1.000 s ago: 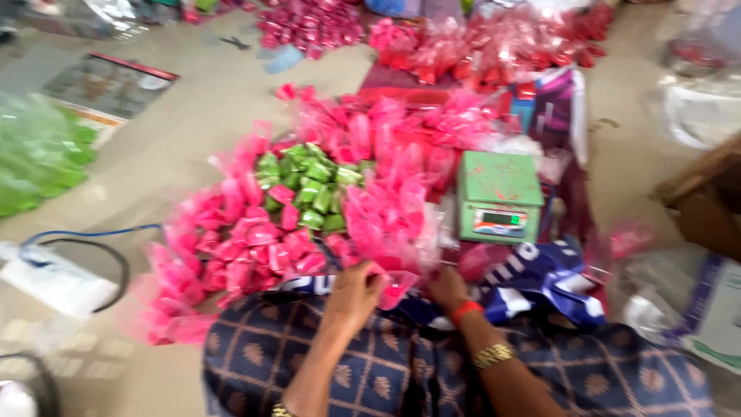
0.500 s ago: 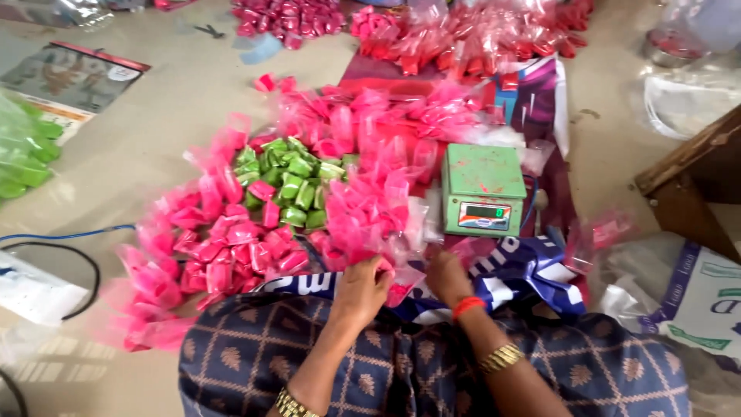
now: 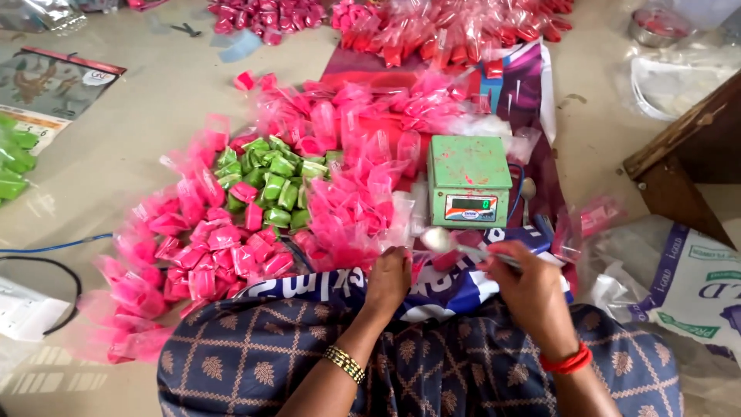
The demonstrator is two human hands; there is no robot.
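I see a metal spoon [image 3: 455, 243] held in the right hand [image 3: 529, 289], at 6 o'clock of the green weighing scale [image 3: 468, 179]. The bowl of the spoon points toward 10 o'clock; the handle runs under the fingers [image 3: 502, 259], which are curled and pinched around it. The spoon sits above a blue-and-white printed sack [image 3: 432, 282] spread over the lap.

The left hand [image 3: 388, 279] lies at 9 o'clock of the spoon, palm down, fingers pressed together and bent onto the sack, at the near edge of a heap of pink packets [image 3: 355, 208]. I cannot tell whether it grips a packet.

At 10 o'clock of the left hand is a cluster of green packets [image 3: 270, 181], ringed by more pink packets. At 12 o'clock of the scale lie red-filled clear pouches [image 3: 448, 31]. A wooden board [image 3: 679, 154] stands at 3 o'clock of the scale. A white printed bag [image 3: 695, 286] lies at 3 o'clock of the right hand. A black cable [image 3: 46, 266] curves at far 9 o'clock.
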